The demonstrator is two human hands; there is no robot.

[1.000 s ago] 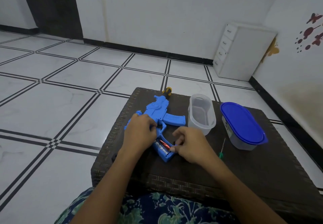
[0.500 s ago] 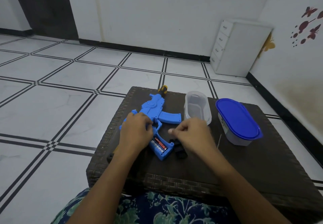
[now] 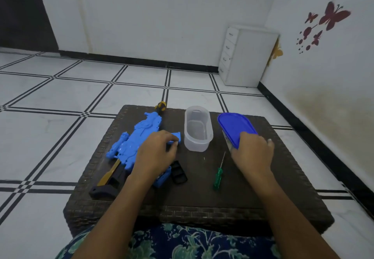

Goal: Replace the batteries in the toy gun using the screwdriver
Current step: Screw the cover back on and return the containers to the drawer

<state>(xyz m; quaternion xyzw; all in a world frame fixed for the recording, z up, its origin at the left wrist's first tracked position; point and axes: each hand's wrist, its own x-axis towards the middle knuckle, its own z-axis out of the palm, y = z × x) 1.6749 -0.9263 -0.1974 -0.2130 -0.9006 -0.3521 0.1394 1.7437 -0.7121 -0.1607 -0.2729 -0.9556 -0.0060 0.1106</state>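
A blue toy gun (image 3: 139, 137) with a black and gold stock lies on the dark wicker table (image 3: 202, 190), left of centre. My left hand (image 3: 156, 153) rests on its middle, covering the grip and the battery bay. A black battery cover (image 3: 178, 172) lies on the table just right of that hand. A green-handled screwdriver (image 3: 218, 174) lies at mid-table, apart from both hands. My right hand (image 3: 253, 151) holds the near end of the box with a blue lid (image 3: 232, 126), fingers over its edge.
An open clear plastic tub (image 3: 198, 129) stands between the gun and the lidded box. A white drawer cabinet (image 3: 247, 56) stands by the far wall. Tiled floor surrounds the table. Floral fabric (image 3: 172, 242) covers my lap at the front edge.
My right hand left the gun's battery bay and moved right to the blue-lidded box. The black cover now lies on the table. My left hand stayed on the gun.
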